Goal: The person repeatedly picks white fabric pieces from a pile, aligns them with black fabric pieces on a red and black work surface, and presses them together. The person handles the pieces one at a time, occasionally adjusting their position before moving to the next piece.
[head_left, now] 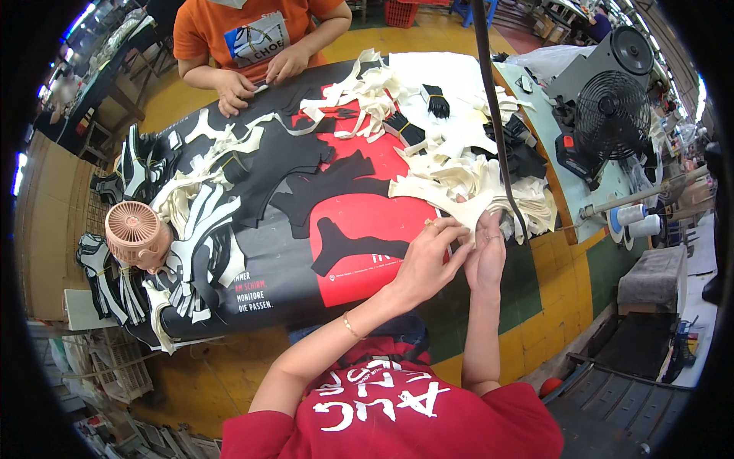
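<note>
My left hand (424, 260) and my right hand (486, 252) meet at the near edge of a heap of cream fabric cut pieces (474, 183). Both pinch the same cream piece (468, 216) at the front of the heap, fingers closed on it. The heap lies on the right part of a table covered with a black and red printed sheet (352, 222). Black cut pieces (348, 245) lie flat on the sheet just left of my left hand.
Across the table a person in an orange shirt (252, 30) handles black pieces with both hands. A small pink fan (134, 233) stands at the left among black-and-white pieces. A black fan (612, 115) and a machine stand at the right. A dark cable (497, 115) hangs over the heap.
</note>
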`<control>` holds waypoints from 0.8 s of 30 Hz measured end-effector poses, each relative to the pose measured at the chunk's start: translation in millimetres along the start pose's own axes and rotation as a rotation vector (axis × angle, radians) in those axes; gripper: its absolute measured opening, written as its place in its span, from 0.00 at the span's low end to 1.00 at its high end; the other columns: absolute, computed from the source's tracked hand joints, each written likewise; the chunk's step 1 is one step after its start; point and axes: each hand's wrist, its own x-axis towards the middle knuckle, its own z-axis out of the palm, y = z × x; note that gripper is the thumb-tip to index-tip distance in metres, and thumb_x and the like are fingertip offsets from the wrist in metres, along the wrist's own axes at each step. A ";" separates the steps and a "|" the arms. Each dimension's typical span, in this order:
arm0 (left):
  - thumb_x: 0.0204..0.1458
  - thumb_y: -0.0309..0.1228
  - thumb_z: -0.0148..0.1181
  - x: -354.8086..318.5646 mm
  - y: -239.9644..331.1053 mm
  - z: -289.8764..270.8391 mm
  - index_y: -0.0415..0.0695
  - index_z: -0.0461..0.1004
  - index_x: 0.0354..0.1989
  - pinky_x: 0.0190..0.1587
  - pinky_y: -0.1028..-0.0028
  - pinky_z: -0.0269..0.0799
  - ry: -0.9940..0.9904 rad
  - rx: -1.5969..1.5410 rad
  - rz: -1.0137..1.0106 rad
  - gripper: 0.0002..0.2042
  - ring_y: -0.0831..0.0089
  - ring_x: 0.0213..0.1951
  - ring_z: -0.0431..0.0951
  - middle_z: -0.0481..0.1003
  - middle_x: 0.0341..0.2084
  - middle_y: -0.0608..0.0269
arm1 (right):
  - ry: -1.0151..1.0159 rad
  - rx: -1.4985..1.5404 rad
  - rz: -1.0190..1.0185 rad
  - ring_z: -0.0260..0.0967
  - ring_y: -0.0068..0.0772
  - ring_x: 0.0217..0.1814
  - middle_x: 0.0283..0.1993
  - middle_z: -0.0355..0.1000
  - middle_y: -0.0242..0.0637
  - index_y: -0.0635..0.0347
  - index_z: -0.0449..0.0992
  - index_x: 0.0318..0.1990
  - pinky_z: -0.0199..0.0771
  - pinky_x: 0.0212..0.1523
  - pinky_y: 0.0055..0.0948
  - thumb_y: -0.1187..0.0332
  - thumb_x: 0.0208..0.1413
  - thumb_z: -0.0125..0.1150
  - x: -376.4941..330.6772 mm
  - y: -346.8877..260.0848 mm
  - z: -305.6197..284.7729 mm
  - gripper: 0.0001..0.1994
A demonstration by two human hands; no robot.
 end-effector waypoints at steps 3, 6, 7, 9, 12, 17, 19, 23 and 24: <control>0.53 0.26 0.66 12.8 -3.6 7.4 0.35 0.77 0.38 0.39 0.64 0.73 0.008 -0.054 -0.092 0.09 0.58 0.35 0.78 0.75 0.34 0.51 | -0.073 0.020 0.033 0.56 0.39 0.72 0.71 0.61 0.46 0.72 0.56 0.70 0.51 0.73 0.37 0.39 0.70 0.23 -6.9 -2.1 2.2 0.41; 0.51 0.25 0.68 20.1 -5.3 7.5 0.35 0.77 0.37 0.38 0.67 0.74 0.042 -0.176 -0.157 0.08 0.62 0.32 0.79 0.76 0.30 0.54 | -0.135 -0.028 0.005 0.54 0.39 0.74 0.74 0.56 0.44 0.72 0.52 0.72 0.48 0.74 0.35 0.36 0.69 0.22 -10.6 -4.4 5.3 0.44; 0.51 0.25 0.68 20.1 -5.6 6.4 0.35 0.78 0.37 0.39 0.68 0.75 0.043 -0.159 -0.179 0.08 0.65 0.33 0.80 0.77 0.31 0.54 | -0.161 -0.049 0.009 0.55 0.37 0.73 0.73 0.56 0.43 0.73 0.52 0.72 0.48 0.73 0.33 0.35 0.68 0.22 -11.3 -4.5 6.0 0.45; 0.51 0.23 0.68 18.8 -6.9 2.7 0.34 0.80 0.37 0.41 0.71 0.76 0.040 -0.129 -0.209 0.07 0.69 0.34 0.81 0.79 0.31 0.56 | -0.211 -0.086 0.014 0.56 0.35 0.71 0.72 0.57 0.42 0.73 0.51 0.72 0.48 0.71 0.30 0.33 0.67 0.21 -12.5 -4.3 6.5 0.47; 0.52 0.23 0.68 15.3 -9.9 -1.0 0.35 0.80 0.38 0.41 0.72 0.76 0.053 -0.194 -0.233 0.07 0.71 0.35 0.81 0.79 0.32 0.56 | -0.288 -0.083 0.022 0.49 0.38 0.76 0.75 0.53 0.45 0.73 0.49 0.73 0.42 0.75 0.32 0.32 0.66 0.19 -13.1 -1.7 6.2 0.48; 0.53 0.25 0.67 9.9 -14.5 -4.7 0.36 0.82 0.39 0.42 0.71 0.76 0.058 -0.183 -0.248 0.08 0.68 0.36 0.82 0.80 0.32 0.56 | -0.308 -0.177 -0.026 0.42 0.42 0.80 0.78 0.45 0.48 0.75 0.42 0.73 0.37 0.77 0.36 0.28 0.62 0.18 -14.5 -0.5 6.7 0.53; 0.53 0.25 0.67 9.0 -15.8 -5.4 0.36 0.83 0.39 0.42 0.70 0.75 0.070 -0.189 -0.257 0.08 0.66 0.37 0.82 0.80 0.32 0.55 | -0.341 -0.206 -0.031 0.37 0.42 0.81 0.79 0.41 0.49 0.76 0.40 0.74 0.33 0.78 0.36 0.27 0.61 0.17 -15.5 -3.5 8.1 0.54; 0.53 0.24 0.65 8.0 -16.5 -4.5 0.36 0.83 0.39 0.42 0.71 0.75 0.102 -0.245 -0.287 0.07 0.67 0.36 0.82 0.81 0.32 0.55 | -0.362 -0.309 -0.038 0.29 0.42 0.83 0.80 0.36 0.48 0.75 0.38 0.74 0.26 0.79 0.37 0.26 0.60 0.17 -18.0 -7.7 13.7 0.55; 0.54 0.24 0.65 7.7 -16.4 -4.2 0.36 0.83 0.39 0.42 0.71 0.75 0.107 -0.239 -0.299 0.07 0.67 0.36 0.82 0.81 0.32 0.55 | -0.360 -0.351 -0.041 0.28 0.42 0.83 0.81 0.35 0.48 0.75 0.37 0.74 0.25 0.79 0.37 0.26 0.60 0.16 -18.6 -7.7 15.1 0.55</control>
